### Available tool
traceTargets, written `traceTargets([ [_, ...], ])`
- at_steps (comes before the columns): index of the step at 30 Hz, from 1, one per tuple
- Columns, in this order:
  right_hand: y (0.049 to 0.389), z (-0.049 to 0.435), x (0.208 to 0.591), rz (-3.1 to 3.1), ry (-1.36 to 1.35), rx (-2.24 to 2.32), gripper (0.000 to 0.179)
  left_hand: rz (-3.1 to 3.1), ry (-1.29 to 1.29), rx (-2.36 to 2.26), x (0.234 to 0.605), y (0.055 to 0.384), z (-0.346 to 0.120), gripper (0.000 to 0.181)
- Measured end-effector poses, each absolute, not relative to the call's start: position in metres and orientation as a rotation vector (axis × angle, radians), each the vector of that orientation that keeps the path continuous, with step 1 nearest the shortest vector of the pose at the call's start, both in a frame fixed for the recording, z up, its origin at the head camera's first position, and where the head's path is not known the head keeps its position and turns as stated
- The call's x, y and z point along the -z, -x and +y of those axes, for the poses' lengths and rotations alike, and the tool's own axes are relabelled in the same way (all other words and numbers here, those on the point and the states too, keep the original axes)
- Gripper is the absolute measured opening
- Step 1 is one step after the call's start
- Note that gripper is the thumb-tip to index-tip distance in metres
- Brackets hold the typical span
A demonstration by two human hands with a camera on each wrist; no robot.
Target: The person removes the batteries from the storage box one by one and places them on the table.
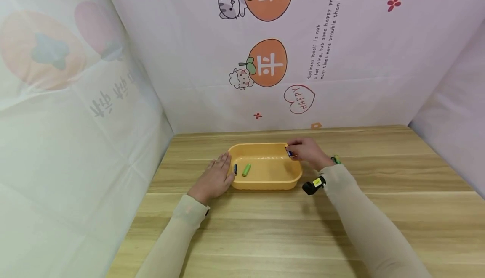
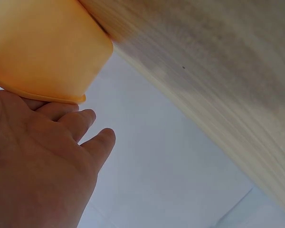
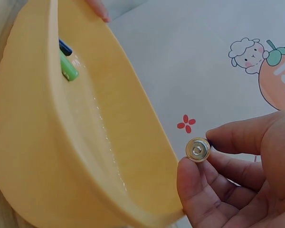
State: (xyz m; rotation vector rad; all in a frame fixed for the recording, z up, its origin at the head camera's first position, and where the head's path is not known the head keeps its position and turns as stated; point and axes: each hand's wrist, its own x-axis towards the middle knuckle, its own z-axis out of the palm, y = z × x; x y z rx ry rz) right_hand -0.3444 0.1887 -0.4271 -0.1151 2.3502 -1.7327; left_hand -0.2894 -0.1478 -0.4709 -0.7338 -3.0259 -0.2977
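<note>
Right hand pinches a battery by the right end of the tray; left hand, fingers extended, touches its left — mid-transfer, I judge — next wants steady aim.

Before you, the yellow-orange rounded rectangular basin looks like smooth, softly glossy plastic, the pale tabletop like streaked wood. Your blue cylindrical battery ends in shiny metal; the white printed backdrop resembles matt, creased cloth.

Tray on table, cloth behind; batteries inside tray's left end.
</note>
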Motion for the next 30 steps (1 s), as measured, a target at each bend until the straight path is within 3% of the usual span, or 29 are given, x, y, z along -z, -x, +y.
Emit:
traceTargets([
  [30, 0.349, 0.238, 0.434, 2.508, 0.080, 1.584, 0.039, -3.039, 0.727, 0.336, 0.471, 0.289, -0.148, 0.069],
])
